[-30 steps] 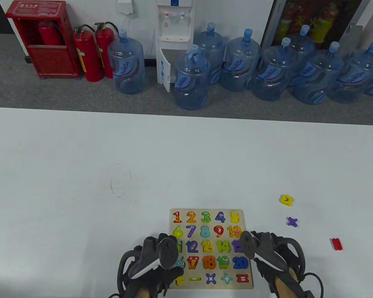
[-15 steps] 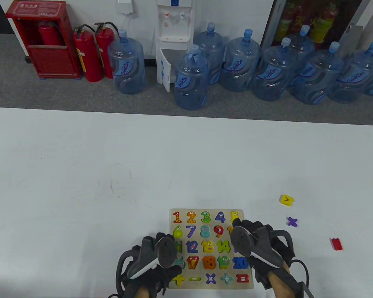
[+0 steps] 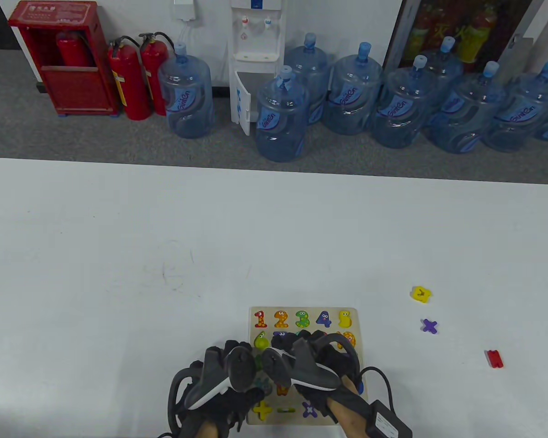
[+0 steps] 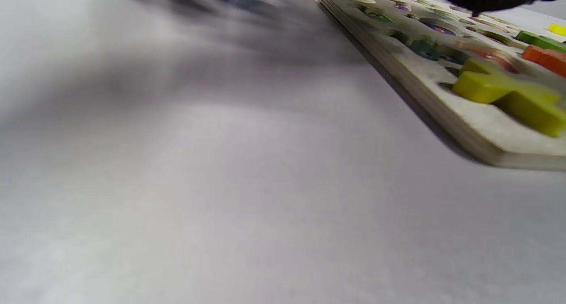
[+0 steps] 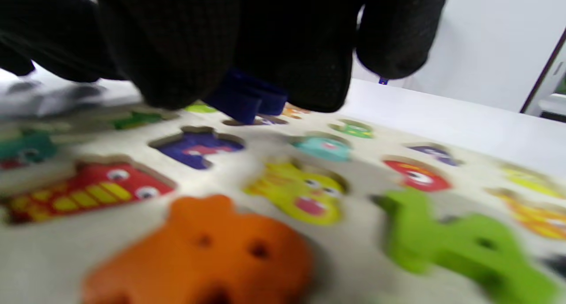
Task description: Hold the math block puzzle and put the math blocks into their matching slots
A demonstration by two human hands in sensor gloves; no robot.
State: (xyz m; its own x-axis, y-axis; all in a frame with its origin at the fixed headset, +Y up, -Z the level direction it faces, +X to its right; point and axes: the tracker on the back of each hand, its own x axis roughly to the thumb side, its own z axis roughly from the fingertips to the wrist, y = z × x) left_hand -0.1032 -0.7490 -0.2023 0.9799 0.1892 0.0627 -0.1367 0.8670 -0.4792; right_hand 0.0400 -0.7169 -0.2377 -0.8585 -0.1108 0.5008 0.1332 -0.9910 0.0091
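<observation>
I'm seeing the right hand [image 3: 319, 365] pinching a blue block [image 5: 247, 96] just above the puzzle board [image 3: 359, 319], left hand [image 3: 219, 378] sitting at its edge, fingers' pose unclear.

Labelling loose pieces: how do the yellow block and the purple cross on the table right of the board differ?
The yellow block is a chunky, squarish piece with a dark mark on top; the purple cross is a thin X shape with no visible marking. The yellow block lies farther from the person, the purple cross nearer. Both lie loose on the white table, outside the puzzle board and away from both hands.
</observation>
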